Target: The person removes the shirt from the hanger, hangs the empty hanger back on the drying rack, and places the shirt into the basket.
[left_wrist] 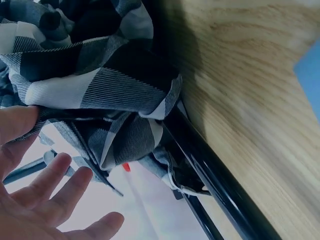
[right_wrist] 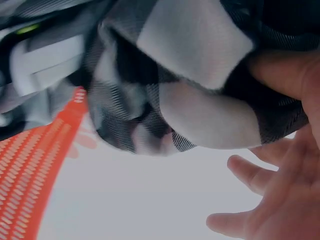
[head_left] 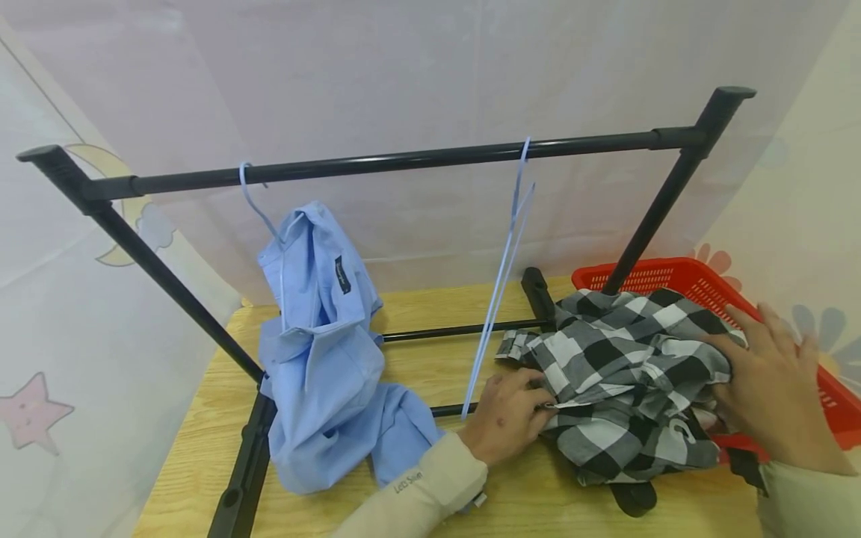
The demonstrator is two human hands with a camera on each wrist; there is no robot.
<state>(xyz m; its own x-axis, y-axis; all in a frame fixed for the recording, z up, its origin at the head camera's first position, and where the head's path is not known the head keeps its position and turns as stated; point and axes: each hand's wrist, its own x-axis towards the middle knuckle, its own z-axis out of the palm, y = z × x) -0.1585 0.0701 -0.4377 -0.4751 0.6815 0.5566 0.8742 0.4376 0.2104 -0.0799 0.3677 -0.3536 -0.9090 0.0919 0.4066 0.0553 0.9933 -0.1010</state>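
Observation:
A crumpled black, white and grey checked shirt (head_left: 605,373) is bunched up in front of the red basket in the head view. My left hand (head_left: 507,415) pinches its near left edge between thumb and forefinger, the other fingers spread apart, as the left wrist view shows. On the shirt's right side my right hand (head_left: 773,381) grips the cloth, with the thumb (right_wrist: 282,75) pressed into a fold. Left of my left hand, a light blue shirt (head_left: 323,359) hangs from a hanger (head_left: 255,202), its lower part resting on the table.
A black rack's top bar (head_left: 403,159) spans the table (head_left: 181,471). From it hangs a bare light blue hanger (head_left: 501,284), seen edge-on just left of the checked shirt. The red basket (head_left: 686,273) stands at the right, partly behind the shirt and the rack's right post (head_left: 659,202).

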